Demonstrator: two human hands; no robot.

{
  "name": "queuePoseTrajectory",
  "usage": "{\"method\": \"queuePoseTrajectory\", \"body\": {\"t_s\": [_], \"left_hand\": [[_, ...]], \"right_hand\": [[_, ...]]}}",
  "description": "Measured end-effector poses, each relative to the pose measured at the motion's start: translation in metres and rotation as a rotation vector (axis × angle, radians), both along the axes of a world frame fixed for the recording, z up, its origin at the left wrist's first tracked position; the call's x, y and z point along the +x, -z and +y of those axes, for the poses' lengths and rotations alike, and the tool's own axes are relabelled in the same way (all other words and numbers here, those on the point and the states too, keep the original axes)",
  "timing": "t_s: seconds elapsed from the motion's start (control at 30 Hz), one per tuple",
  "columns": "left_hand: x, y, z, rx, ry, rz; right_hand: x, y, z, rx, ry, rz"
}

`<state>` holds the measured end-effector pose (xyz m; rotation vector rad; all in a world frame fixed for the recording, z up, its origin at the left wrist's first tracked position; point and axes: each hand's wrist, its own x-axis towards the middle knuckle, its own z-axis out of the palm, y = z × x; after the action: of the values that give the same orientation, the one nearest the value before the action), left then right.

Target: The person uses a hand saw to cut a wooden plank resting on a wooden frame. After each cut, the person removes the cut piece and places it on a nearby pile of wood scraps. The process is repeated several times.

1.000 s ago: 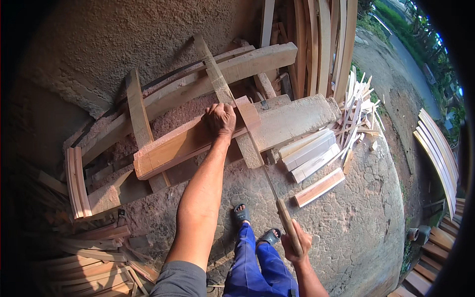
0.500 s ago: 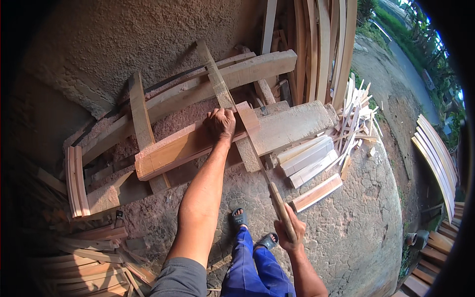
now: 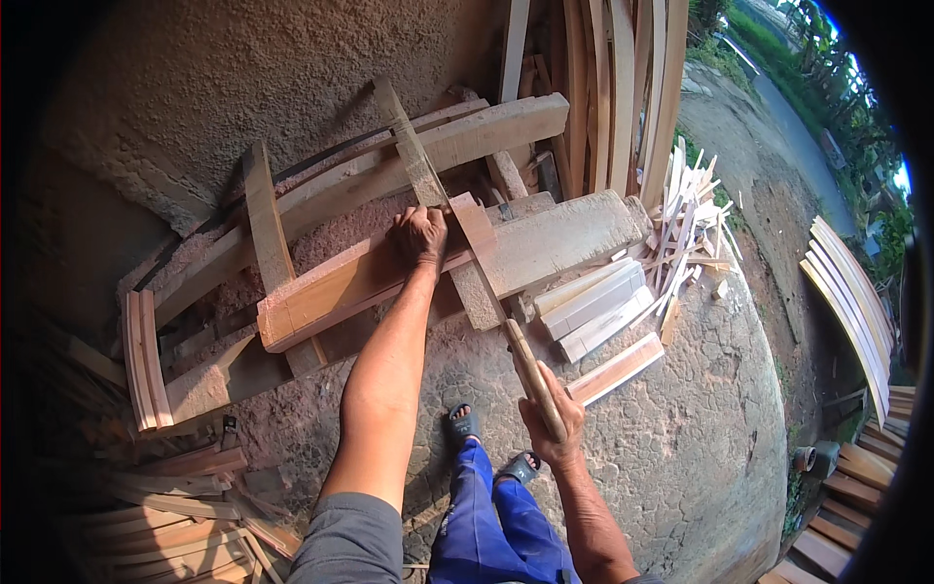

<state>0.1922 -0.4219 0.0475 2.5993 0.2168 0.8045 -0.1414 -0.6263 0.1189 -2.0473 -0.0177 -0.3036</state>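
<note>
A reddish-brown wooden board (image 3: 326,304) lies slantwise across a stack of dusty timbers. My left hand (image 3: 422,236) bears down on it with its fingers curled over the far side, close to the board's right end (image 3: 474,224). My right hand (image 3: 555,420) is wrapped round the long wooden handle of a handsaw (image 3: 526,362). The thin saw blade runs up from the handle across the board, just right of my left hand. Seen nearly edge-on, its teeth and the depth of the cut cannot be made out.
Under the board are a pale thick beam (image 3: 564,243) and two crosspieces, one a narrow slat (image 3: 265,219). Short offcuts (image 3: 615,368) and a heap of thin strips (image 3: 693,219) lie to the right. Long planks (image 3: 623,97) lean on the rough wall (image 3: 243,58). Curved pieces are stacked lower left.
My right hand and the saw handle have moved up toward the board, so less blade shows below it. The left hand keeps its place on the board. The whole view has shifted slightly.
</note>
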Motion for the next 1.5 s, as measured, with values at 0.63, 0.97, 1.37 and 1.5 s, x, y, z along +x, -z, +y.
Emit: {"method": "queuePoseTrajectory", "body": {"t_s": [0.63,0.97,1.37,1.5], "left_hand": [[0.003,-0.004,0.012,-0.058,-0.002,0.032],[0.012,0.002,0.006,-0.098,0.036,0.045],[-0.084,-0.08,0.158,0.396,0.415,0.814],[-0.087,-0.094,0.175,0.368,0.405,0.818]], "right_hand": [[-0.089,0.009,-0.03,-0.17,-0.036,-0.076],[-0.098,0.0,-0.044,-0.192,-0.023,-0.001],[-0.246,-0.023,-0.082,0.214,0.636,0.302],[-0.231,0.023,-0.064,0.421,0.79,0.35]]}}
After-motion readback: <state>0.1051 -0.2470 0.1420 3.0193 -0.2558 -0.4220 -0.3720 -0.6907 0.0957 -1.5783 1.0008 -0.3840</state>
